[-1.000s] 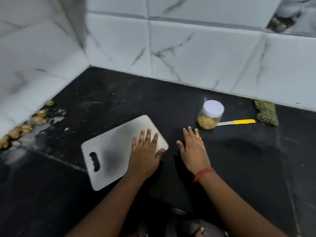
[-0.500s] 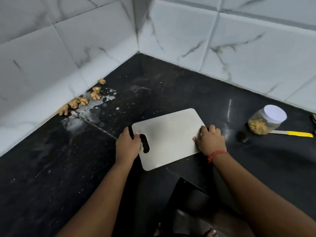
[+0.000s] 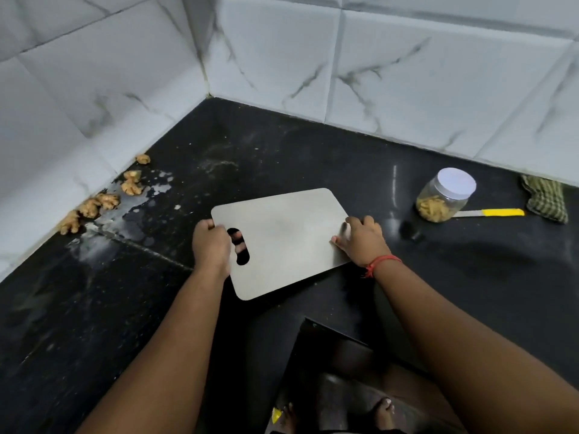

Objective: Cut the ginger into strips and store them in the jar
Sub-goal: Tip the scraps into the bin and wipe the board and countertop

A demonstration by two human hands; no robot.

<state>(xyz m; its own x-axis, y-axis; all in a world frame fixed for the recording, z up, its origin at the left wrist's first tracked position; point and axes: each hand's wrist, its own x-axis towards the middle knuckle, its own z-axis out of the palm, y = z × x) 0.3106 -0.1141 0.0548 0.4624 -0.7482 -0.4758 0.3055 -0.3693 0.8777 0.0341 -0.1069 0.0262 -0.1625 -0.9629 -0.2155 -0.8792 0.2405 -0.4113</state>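
Ginger (image 3: 105,200): raw knobs strung along the foot of the left wall tiles, on the black counter (image 3: 313,151), well apart from everything else; a pale smear on the counter just beside them.
Left hand (image 3: 213,245): curled round the handle end of the cutting board (image 3: 282,239), fingertips showing through the slot.
Cutting board: grey, bare, nothing on it; lies at a slant mid-counter, held at both short ends.
Right hand (image 3: 363,241): fingers bent over the board's far end, thumb on the top face; red thread at the wrist.
Jar (image 3: 446,198): clear, white lid on, some cut ginger already inside; stands right of the board, apart from it.
Knife (image 3: 492,213): yellow handle, lies flat partly behind the jar.
Cloth (image 3: 546,198): green checked, bunched against the right wall.
Step in hand: placing the board; no cutting under way.
Next move calls for: board set down flat, one hand free to fetch a ginger knob from the left, the other to take the knife from the right.
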